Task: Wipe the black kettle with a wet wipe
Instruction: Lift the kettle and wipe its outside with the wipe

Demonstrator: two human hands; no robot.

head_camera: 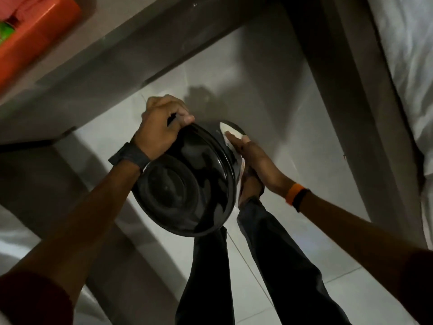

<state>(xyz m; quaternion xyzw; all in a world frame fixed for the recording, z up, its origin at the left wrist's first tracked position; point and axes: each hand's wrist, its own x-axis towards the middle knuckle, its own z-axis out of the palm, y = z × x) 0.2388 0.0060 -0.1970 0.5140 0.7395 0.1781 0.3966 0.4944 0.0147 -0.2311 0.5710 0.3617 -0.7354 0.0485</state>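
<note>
Far left, upper corner: orange plastic box (35, 36), on grey tabletop (98, 73); contents unclear.

Left of centre: left hand (161, 127), dark wrist strap behind it, closed tight round handle of glossy black round-bodied kettle (187, 184). Handle mostly hidden inside fist.

Centre: kettle held in air over pale tiled floor (293, 141), tipped so circular base faced camera. No support beneath; dark trouser legs (269, 254) directly below.

Right of centre: white wet wipe (230, 131), pressed flat against kettle's right flank, partly hidden.

Right: right hand (255, 158), orange-and-black wristband behind it, fingers (236, 139) extended and laid over wipe, palm against kettle's side. Wipe sandwiched between hand and kettle wall.

Far right: white bedding (405, 55), well apart.

Risks, judged: kettle carried by one fist only, so sideways wiping pressure likely to twist it loose and drop it onto tiles or feet. Damp glossy surface likely slippery. Wipe, pinned by flat fingers rather than gripped, liable to slide out or bunch.
</note>
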